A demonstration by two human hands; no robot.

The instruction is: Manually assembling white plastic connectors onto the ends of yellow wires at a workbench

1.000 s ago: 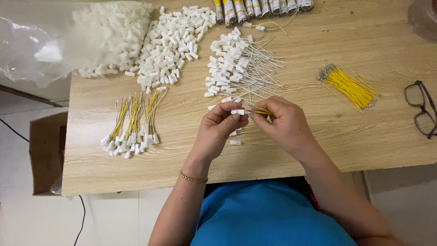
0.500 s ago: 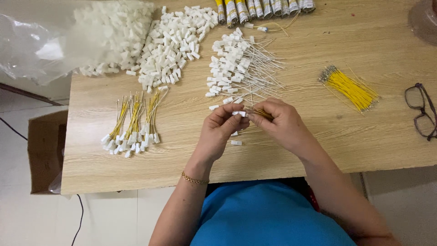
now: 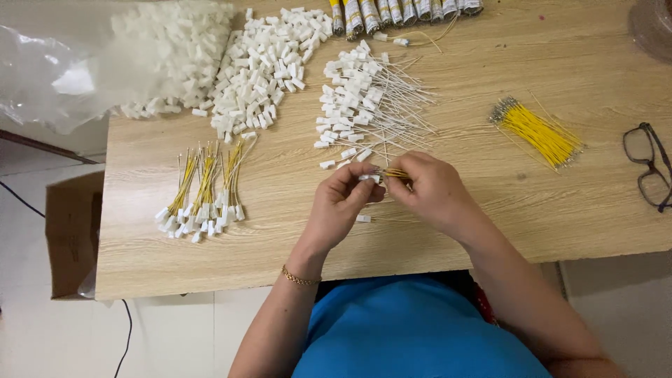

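Observation:
Over the middle of the wooden table (image 3: pixel 490 203), my left hand (image 3: pixel 341 206) pinches a small white plastic connector (image 3: pixel 369 178). My right hand (image 3: pixel 432 190) grips a short yellow wire (image 3: pixel 396 173) whose end meets that connector. Another white connector with a wire (image 3: pixel 364 218) lies on the table just below my hands. A pile of white connectors with thin white wires (image 3: pixel 367 98) lies right behind my hands.
Finished bundles of yellow wires with white connectors (image 3: pixel 203 192) lie at the left. Loose white connectors (image 3: pixel 262 66) and a clear plastic bag (image 3: pixel 63 70) sit at the back left. A bunch of yellow wires (image 3: pixel 539 133) and black glasses (image 3: pixel 649 164) lie at the right.
Both hands stay together over the table's middle; fingers shift slightly around the connector and wire. Nothing else has moved.

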